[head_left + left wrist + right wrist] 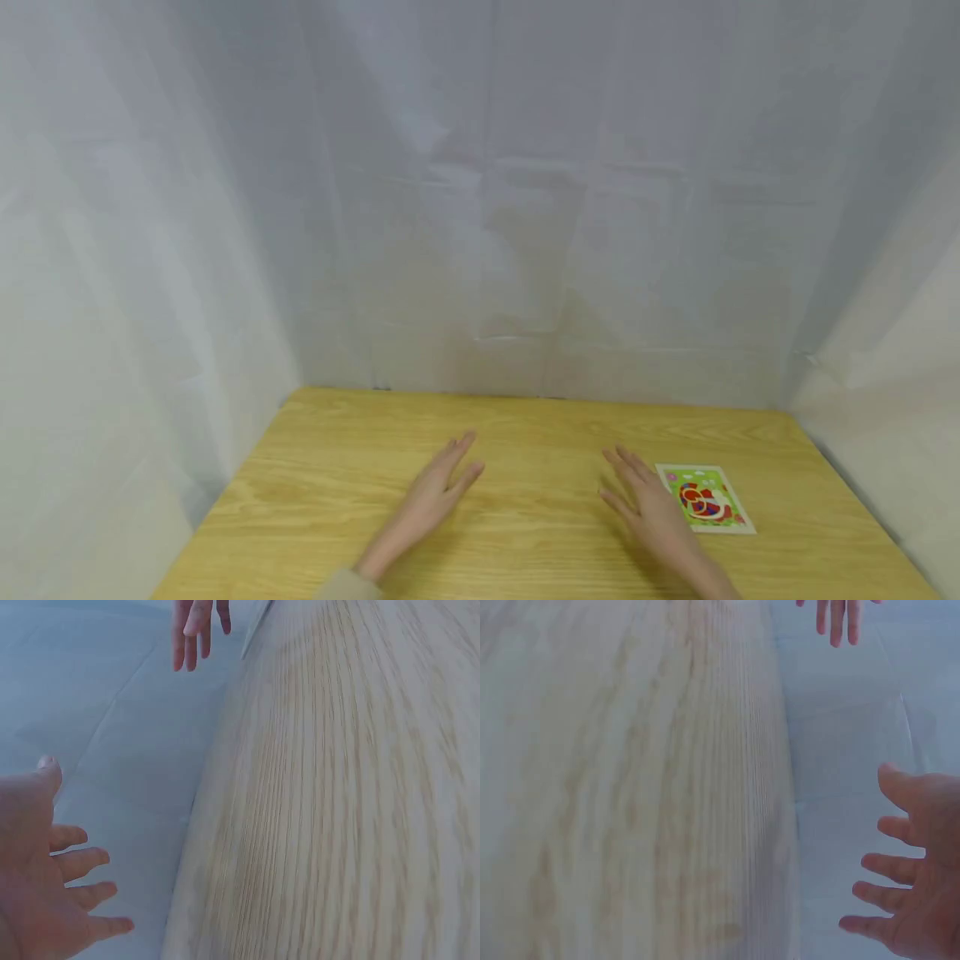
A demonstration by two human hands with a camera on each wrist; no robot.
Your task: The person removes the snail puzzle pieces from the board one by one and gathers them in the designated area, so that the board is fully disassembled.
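Holding left hand (427, 502) and right hand (654, 510) loose-fingered above counter (540, 533), grabbing nothing, with picture card (712, 502) at right, prob for convenience.

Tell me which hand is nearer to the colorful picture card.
Right. In the head view, the right hand is just beside the left edge of the picture card; the left hand is farther left, across a stretch of bare table.

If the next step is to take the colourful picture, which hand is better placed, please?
Probably the right hand: it is empty and close beside the picture. The left hand is empty too, but farther away.
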